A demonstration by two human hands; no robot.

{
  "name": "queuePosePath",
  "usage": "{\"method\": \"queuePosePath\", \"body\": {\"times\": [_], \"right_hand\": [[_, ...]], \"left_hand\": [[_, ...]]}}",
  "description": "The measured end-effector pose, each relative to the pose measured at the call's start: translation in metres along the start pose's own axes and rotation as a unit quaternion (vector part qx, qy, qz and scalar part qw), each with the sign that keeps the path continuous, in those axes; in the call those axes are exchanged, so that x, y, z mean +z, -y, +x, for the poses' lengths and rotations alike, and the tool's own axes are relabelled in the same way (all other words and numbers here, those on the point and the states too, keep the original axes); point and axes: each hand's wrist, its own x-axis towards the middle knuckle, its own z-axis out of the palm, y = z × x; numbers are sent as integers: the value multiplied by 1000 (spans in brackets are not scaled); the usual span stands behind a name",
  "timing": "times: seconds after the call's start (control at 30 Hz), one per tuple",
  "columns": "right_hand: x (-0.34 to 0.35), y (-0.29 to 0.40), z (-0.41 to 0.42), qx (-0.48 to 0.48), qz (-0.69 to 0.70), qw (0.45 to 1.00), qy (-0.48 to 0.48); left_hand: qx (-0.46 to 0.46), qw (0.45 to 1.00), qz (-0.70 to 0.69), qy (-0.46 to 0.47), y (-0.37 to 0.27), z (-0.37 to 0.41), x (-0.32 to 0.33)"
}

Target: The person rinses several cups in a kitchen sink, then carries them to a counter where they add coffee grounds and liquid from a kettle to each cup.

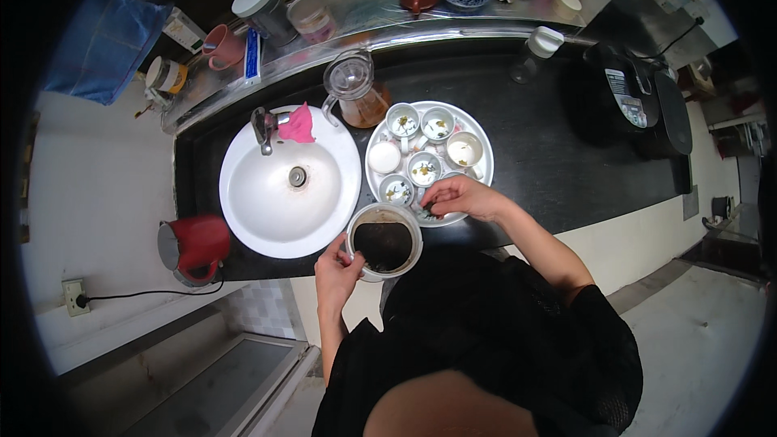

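My left hand (339, 268) grips the rim of a round white tub (414, 255) with dark loose matter inside, held at the counter's front edge. Over the near side of a round white tray (484, 133), the fingers of my right hand (464, 197) are bent together on a pinch of dark, leaf-like bits (430, 209). Several white cups stand on the tray; a far cup (403, 120), a middle cup (425, 169) and a near-left cup (396, 189) hold dried leaves and yellowish flowers. One cup (455, 177) is partly hidden behind my right hand.
Left of the tray are a white washbasin (261, 218) with a faucet (263, 130) and pink cloth (297, 124), and a red electric kettle (203, 246). A glass pitcher of brownish liquid (364, 103) stands behind. A lidded bottle (534, 57) and black appliance (631, 94) stand at right.
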Motion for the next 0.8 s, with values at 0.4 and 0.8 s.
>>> {"method": "queuePosePath", "body": {"times": [0.4,0.8], "right_hand": [[-63,-86,8,-134,-517,806,-255],[-99,-40,17,-76,-461,822,-327]], "left_hand": [[-22,999,25,-18,1,-4,3],[-53,998,-9,-32,-2,-13,4]]}}
